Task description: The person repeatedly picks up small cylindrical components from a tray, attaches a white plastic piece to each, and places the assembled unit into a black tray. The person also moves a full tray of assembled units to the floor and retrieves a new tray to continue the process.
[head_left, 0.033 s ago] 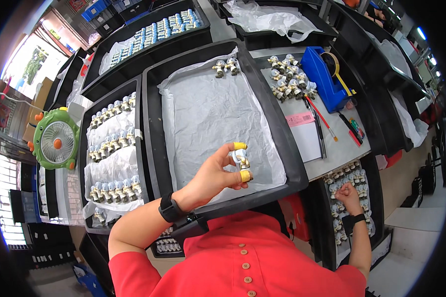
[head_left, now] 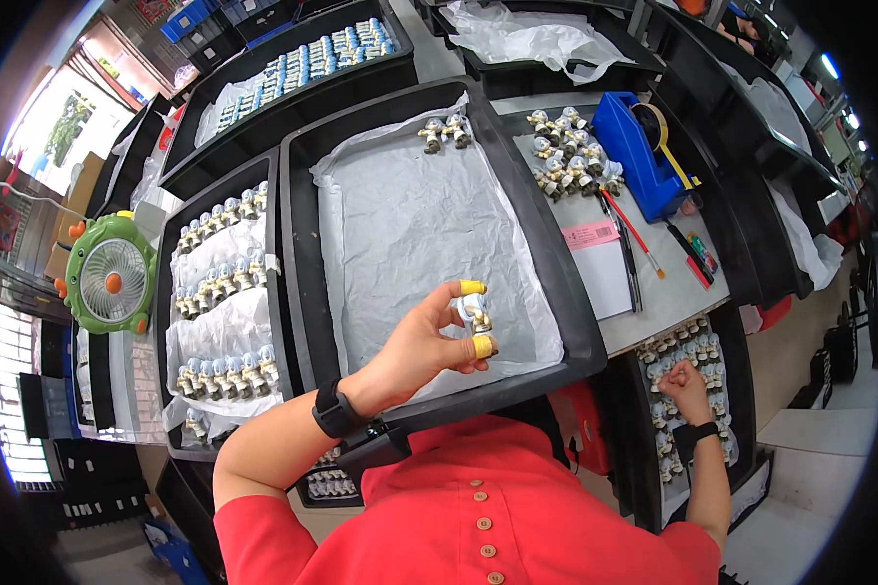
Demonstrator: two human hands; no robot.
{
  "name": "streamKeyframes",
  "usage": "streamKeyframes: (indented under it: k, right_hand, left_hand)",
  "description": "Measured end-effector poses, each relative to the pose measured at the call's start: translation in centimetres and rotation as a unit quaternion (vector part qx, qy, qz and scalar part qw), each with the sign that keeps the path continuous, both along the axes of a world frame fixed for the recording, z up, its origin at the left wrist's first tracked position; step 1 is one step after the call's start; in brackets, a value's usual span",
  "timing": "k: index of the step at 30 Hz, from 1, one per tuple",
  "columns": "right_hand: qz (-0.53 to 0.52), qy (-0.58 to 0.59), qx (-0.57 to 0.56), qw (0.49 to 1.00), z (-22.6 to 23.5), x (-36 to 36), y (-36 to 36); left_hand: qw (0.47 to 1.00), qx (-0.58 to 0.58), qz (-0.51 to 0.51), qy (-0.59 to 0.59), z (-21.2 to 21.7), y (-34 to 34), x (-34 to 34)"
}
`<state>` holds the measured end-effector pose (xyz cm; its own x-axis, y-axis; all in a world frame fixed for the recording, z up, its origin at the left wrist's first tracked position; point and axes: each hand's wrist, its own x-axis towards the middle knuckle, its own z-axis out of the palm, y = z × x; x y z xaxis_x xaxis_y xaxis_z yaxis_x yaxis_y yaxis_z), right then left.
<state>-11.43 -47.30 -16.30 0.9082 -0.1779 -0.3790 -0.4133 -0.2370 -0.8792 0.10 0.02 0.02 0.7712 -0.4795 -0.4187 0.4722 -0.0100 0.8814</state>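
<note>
beneath the grip of the left hand [head_left: 418,339]: big black tray [head_left: 410,224], paper-lined | left of grip: narrower tray [head_left: 275,210], figurine rows [head_left: 228,373] | up-right of grip: blue tape dispenser [head_left: 644,171] | lower right of grip: right hand [head_left: 688,390], curled, cannot tell if holding anything | within grip: one small figurine [head_left: 475,310], pinched between yellow-covered fingertips [head_left: 483,347]

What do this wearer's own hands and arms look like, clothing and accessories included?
Red short sleeves leave both forearms uncovered. The left hand has yellow coverings on thumb and one finger, with a chunky black wristband. The right hand has a dark band at the wrist.
</note>
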Motion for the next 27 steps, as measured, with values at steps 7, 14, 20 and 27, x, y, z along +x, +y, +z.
streamKeyframes:
  k: [7,14,20,27]
  right_hand:
    - [0.05,-0.004,-0.222,0.974,2.9,0.8,3.1]
    - [0.009,-0.156,-0.242,0.957,7.0,4.5,5.0]
    - [0.055,-0.221,-0.149,0.962,13.5,7.1,13.4]
    - [0.196,-0.237,-0.032,0.951,17.3,8.2,22.0]
  left_hand:
    - [0.999,-0.023,-0.002,-0.039,-0.4,0.1,-0.2]
    - [0.997,-0.043,-0.004,-0.066,-0.6,0.1,-0.3]
    - [0.997,-0.01,0.0,-0.073,0.2,0.0,-0.5]
    - [0.995,-0.015,0.005,-0.095,0.0,0.0,-0.5]
